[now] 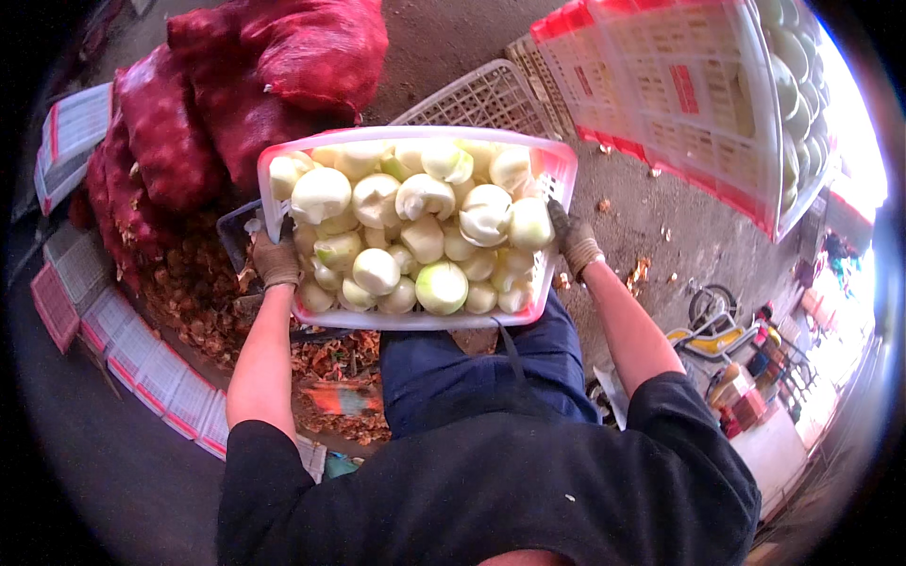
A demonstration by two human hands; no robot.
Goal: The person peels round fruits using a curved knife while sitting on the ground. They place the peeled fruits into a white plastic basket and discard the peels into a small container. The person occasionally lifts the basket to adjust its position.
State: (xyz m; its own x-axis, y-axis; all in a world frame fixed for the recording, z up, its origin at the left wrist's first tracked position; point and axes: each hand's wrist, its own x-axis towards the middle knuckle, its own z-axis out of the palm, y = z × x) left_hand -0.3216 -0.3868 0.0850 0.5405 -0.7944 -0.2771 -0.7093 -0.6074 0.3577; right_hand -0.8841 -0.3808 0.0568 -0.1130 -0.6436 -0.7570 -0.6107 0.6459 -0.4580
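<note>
A white plastic crate with red on its rim and walls [417,320] is held up in front of my body. Peeled onions [377,272], white to pale green, fill it; a few have torn outer layers. My gloved left hand [274,260] grips the crate's left end. At the opposite end, my gloved right hand [575,240] has hold of the side, its fingers partly hidden by the wall. The crate's underside is out of sight.
Red mesh sacks [166,134] are heaped at upper left, above loose onion skins [191,304]. Stacked crates [658,85] with peeled onions on top rise at upper right. A grey lattice crate [488,95] lies behind mine. A yellow-framed vehicle [718,339] stands at right.
</note>
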